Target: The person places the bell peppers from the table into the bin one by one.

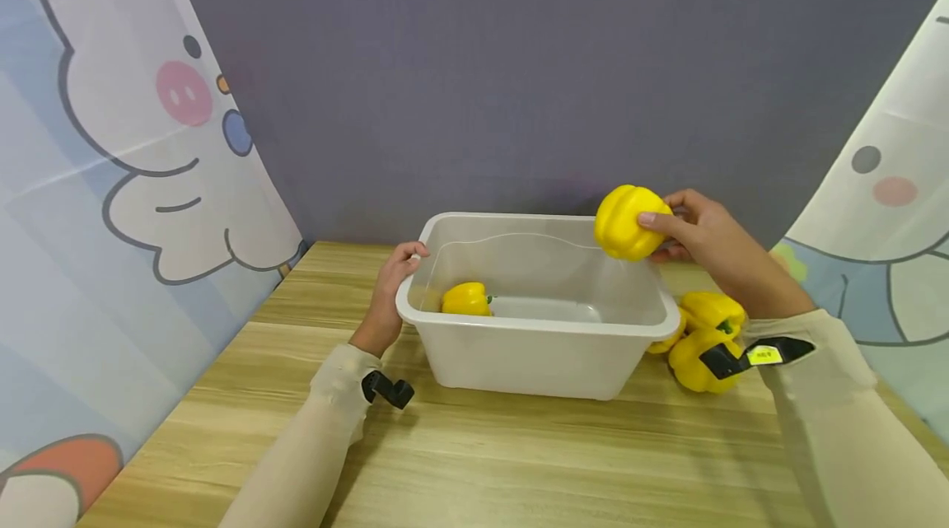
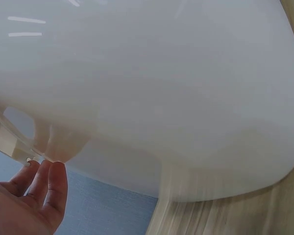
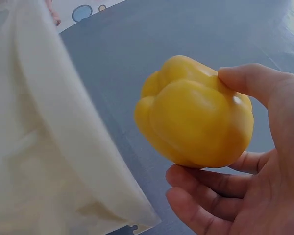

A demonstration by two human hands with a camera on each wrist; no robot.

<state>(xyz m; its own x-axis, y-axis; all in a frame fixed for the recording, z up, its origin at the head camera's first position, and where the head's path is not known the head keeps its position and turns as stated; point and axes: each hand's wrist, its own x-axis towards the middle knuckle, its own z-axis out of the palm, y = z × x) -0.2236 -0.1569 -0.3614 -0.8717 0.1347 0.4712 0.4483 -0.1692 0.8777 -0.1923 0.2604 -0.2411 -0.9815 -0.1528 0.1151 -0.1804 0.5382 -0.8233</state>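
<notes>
A gray wall (image 1: 445, 83) stands behind the wooden desk (image 1: 519, 454), which carries a white bin (image 1: 519, 359). The left hand (image 1: 387, 297) grips the bin's left rim. The right hand (image 1: 708, 240) holds a yellow pepper (image 1: 628, 223) between thumb and fingers, near the rear right corner. One pepper (image 1: 467, 299) lies inside, at the left; further peppers (image 1: 697, 363) lie beside the bin's right end. Step in hand, by judgement: loading. Next move calls for: steady the rim, bring the held pepper inward, lower, release.
</notes>
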